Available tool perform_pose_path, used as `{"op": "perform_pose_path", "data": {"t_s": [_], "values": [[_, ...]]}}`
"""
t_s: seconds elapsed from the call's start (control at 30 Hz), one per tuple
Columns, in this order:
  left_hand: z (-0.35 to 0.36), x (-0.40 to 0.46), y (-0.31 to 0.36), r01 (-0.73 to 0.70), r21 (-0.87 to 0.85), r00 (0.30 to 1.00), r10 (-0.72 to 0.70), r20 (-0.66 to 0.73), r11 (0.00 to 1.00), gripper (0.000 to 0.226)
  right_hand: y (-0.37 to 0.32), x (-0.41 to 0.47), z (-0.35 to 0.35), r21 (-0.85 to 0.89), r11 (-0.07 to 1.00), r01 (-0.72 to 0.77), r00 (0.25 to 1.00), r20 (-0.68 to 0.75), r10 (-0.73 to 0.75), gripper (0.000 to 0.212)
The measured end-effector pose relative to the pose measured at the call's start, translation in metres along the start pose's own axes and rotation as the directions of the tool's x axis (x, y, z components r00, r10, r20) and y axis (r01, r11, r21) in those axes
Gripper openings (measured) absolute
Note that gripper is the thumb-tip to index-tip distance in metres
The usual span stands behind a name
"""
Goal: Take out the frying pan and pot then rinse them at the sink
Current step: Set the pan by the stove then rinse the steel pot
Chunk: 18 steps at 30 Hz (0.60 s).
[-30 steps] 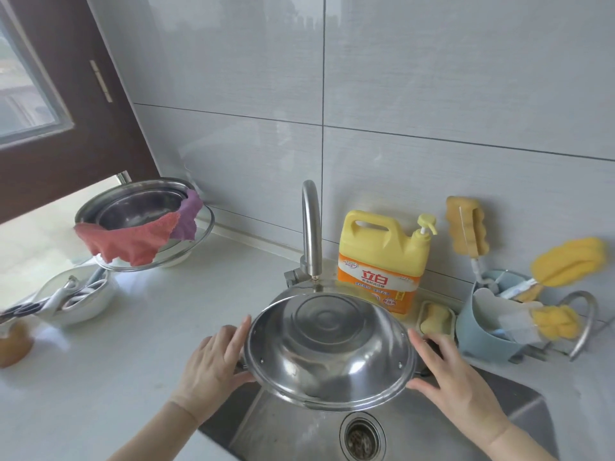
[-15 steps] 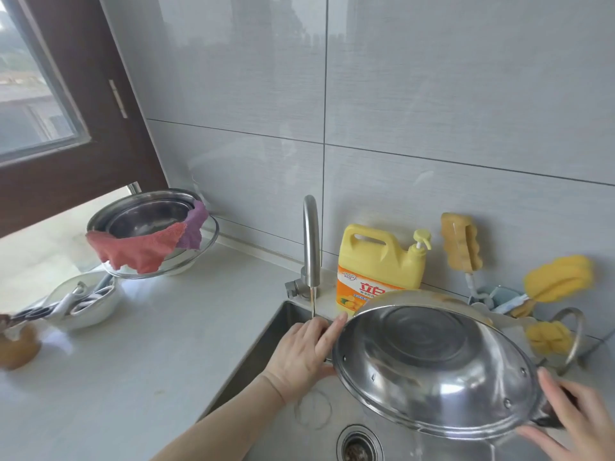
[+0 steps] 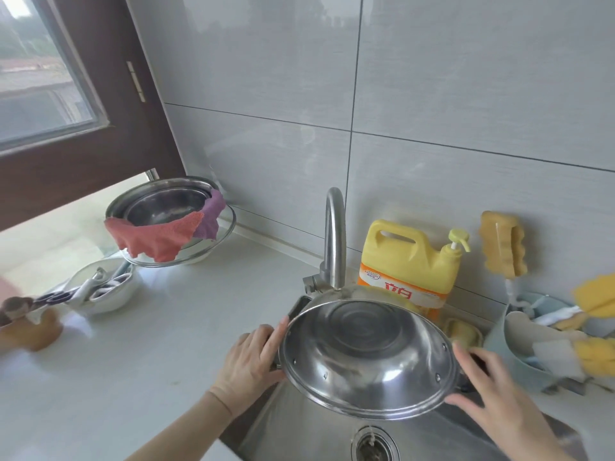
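A round stainless steel pot [image 3: 366, 354] is held tilted above the steel sink [image 3: 299, 427], its shiny inside facing me, just under the curved faucet [image 3: 334, 237]. My left hand [image 3: 249, 361] grips the pot's left handle. My right hand [image 3: 492, 394] is at the pot's right rim, fingers spread over the right handle. No water stream is visible at the spout. The sink drain [image 3: 374, 444] lies below the pot. No frying pan is in view.
A yellow detergent jug [image 3: 409, 261] and a soap dish [image 3: 464, 331] stand behind the sink. A blue holder with sponges [image 3: 532, 347] sits at the right. Stacked metal bowls with red and purple cloths [image 3: 166, 224] and a white bowl of utensils [image 3: 103, 291] are on the left counter.
The pot swung to the right side of the sink half a second ago and has come back to the middle under the faucet, both hands on its sides again.
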<state>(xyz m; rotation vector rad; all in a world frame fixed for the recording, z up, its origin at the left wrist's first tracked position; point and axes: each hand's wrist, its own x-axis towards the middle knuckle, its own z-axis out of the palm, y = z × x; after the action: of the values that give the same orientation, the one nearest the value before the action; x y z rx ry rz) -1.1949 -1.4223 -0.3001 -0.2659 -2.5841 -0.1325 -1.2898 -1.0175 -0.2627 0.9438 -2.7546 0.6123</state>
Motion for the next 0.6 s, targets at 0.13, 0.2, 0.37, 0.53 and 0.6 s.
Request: {"op": "perform_pose_path", "data": {"t_s": [0.13,0.2,0.37,0.53,0.6], "values": [[-0.013,-0.031,-0.029,0.040,0.000,0.999,-0.040,0.002,0.999,0.101,-0.022,0.024,0.022,-0.022,0.992,0.126,0.992,0.016,-0.126,0.144],[-0.021,-0.044,-0.039,0.062,0.007,0.998,-0.062,-0.005,0.998,0.100,-0.033,0.034,0.030,-0.011,0.983,0.184,0.983,0.009,-0.184,0.139],[-0.035,-0.061,-0.054,0.115,0.047,0.993,-0.115,-0.012,0.992,0.099,-0.051,0.052,0.044,0.008,0.968,0.251,0.968,0.022,-0.251,0.134],[-0.031,-0.053,-0.050,0.077,0.045,0.996,-0.075,-0.044,0.996,0.088,-0.049,0.044,0.034,0.006,0.976,0.217,0.976,0.034,-0.217,0.136],[-0.025,-0.043,-0.040,0.059,0.034,0.997,-0.057,-0.055,0.998,0.085,-0.044,0.035,0.026,0.002,0.988,0.156,0.986,0.057,-0.156,0.139]]}}
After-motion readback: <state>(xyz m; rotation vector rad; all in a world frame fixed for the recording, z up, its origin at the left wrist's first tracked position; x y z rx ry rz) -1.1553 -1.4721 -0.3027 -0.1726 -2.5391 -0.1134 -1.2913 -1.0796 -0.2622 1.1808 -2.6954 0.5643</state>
